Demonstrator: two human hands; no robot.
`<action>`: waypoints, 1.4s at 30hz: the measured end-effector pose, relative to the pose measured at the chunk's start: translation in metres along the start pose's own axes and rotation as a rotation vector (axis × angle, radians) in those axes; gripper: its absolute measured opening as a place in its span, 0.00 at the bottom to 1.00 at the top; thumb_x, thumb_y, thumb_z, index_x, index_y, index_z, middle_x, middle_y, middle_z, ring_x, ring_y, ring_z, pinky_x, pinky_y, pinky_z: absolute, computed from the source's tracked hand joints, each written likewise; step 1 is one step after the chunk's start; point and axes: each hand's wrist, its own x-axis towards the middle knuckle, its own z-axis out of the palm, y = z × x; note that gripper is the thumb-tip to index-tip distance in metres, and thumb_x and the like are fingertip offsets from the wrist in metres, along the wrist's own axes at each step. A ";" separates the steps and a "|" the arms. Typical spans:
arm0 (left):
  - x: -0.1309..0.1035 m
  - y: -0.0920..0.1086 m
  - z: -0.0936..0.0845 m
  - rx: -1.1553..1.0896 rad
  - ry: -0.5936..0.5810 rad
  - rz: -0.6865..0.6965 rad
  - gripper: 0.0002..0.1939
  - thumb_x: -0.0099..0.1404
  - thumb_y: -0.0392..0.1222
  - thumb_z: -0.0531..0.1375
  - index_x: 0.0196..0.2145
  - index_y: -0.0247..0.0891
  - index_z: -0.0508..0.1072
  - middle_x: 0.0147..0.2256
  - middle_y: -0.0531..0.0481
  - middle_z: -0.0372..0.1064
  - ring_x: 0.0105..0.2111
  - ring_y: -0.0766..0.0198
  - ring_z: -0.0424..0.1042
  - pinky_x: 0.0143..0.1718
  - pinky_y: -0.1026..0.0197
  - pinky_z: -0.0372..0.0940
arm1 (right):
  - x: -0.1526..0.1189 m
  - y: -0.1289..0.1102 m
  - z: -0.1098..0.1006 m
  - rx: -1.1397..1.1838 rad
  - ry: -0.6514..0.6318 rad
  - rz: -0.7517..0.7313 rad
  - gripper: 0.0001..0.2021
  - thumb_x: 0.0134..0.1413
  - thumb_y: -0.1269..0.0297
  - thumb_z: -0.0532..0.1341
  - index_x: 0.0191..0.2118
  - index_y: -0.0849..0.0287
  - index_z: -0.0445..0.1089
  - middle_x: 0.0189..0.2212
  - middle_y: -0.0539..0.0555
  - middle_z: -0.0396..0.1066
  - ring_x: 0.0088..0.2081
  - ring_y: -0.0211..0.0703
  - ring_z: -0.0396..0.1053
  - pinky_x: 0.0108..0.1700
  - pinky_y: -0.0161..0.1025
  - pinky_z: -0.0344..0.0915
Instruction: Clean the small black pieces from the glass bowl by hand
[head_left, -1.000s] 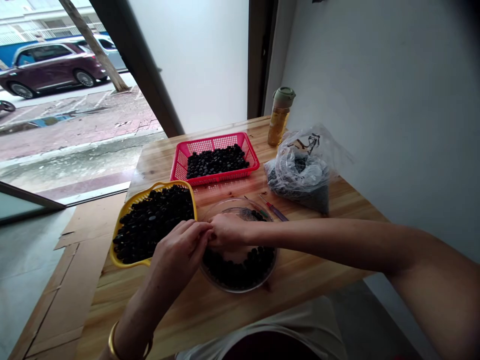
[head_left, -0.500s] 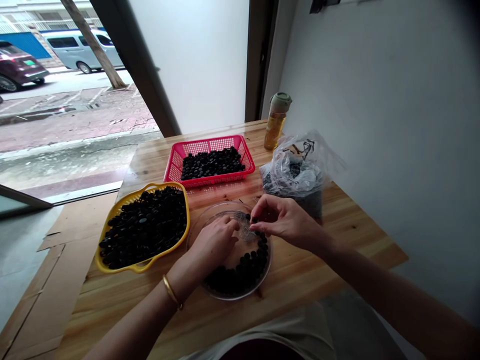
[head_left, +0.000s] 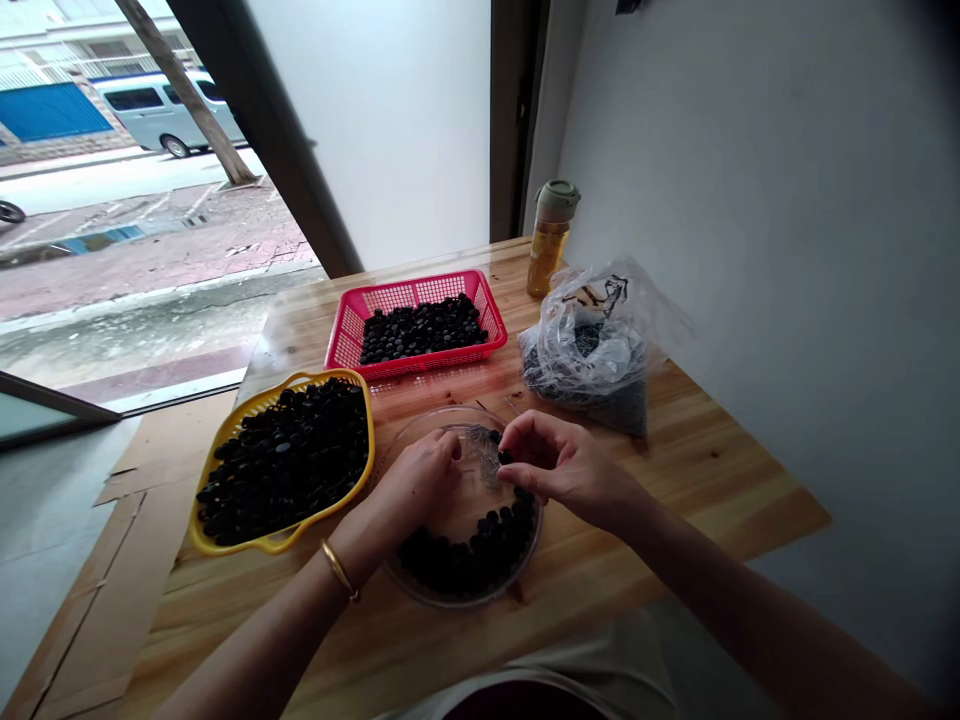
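Note:
A clear round dish (head_left: 457, 604) stands on the wooden table in front of me. Small round black button-like discs (head_left: 480, 560) line its near and right side, and thin silvery pins (head_left: 481, 440) lie towards its far side. Over the dish's right edge, my right hand (head_left: 574, 465) pinches a black disc (head_left: 505, 457) between thumb and forefinger. My left hand (head_left: 416, 478), with a gold bangle at the wrist, hangs over the dish's left part. Its fingers are curled together, and whatever they hold is hidden.
To the left is a yellow basket (head_left: 370, 440) heaped with black discs. A red basket (head_left: 412, 291) at the back holds more. A clear plastic bag (head_left: 600, 345) of thin dark pieces and a bottle (head_left: 550, 245) of amber liquid stand right of it, near the wall.
My left hand has shifted slightly left, away from the right hand. My right hand has dropped a little, still pinching a black disc. The view has shifted slightly.

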 end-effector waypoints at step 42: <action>-0.058 0.059 -0.037 -0.450 0.302 -0.073 0.08 0.61 0.30 0.57 0.28 0.41 0.69 0.26 0.54 0.70 0.24 0.65 0.68 0.27 0.63 0.63 | -0.006 0.009 0.022 -0.597 -0.065 -0.379 0.04 0.62 0.67 0.68 0.35 0.58 0.75 0.31 0.52 0.76 0.29 0.39 0.71 0.32 0.34 0.65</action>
